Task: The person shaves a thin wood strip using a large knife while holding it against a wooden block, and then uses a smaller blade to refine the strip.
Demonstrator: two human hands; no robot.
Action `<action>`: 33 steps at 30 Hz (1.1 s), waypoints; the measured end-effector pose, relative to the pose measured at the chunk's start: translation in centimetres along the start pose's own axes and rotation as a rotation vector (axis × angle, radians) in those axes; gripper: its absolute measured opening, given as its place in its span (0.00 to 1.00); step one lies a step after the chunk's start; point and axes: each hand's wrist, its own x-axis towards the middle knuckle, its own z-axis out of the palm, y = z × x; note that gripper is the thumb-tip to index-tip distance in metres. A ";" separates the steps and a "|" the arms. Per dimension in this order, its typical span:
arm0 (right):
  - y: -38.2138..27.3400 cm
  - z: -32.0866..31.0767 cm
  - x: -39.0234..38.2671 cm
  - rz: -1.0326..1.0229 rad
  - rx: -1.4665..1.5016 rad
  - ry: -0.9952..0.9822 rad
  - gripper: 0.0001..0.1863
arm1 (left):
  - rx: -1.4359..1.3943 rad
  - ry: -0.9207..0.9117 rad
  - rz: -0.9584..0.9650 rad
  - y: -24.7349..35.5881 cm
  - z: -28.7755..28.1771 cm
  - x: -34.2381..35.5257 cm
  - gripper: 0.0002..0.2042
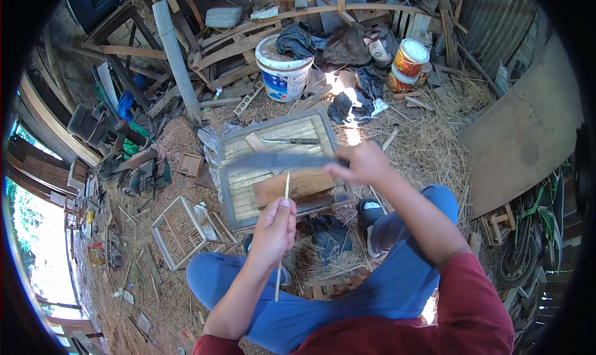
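Beyond my knees a white and blue bucket (284, 69) stands among scrap timber, with dark rags (297, 40) draped over its rim. Two orange paint tins (406, 66) sit to its right. A small wire cage (181, 229) lies on the straw-strewn floor (428, 144) at my left, and a brown board (528, 131) leans at my right.

A low slatted wooden pallet (279, 145) rests on the straw-strewn dirt floor (428, 144). On the pallet lie a knife (292, 141) near its far edge and a thick wooden block (295, 186) near its front edge. Left of the pallet, a small wire cage (180, 231) sits on the floor; beyond it stands a white bucket (284, 66).
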 end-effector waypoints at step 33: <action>-2.2 0.8 -0.5 -0.096 0.000 -0.017 0.36 | 0.062 0.004 0.069 -0.9 0.2 1.2 0.13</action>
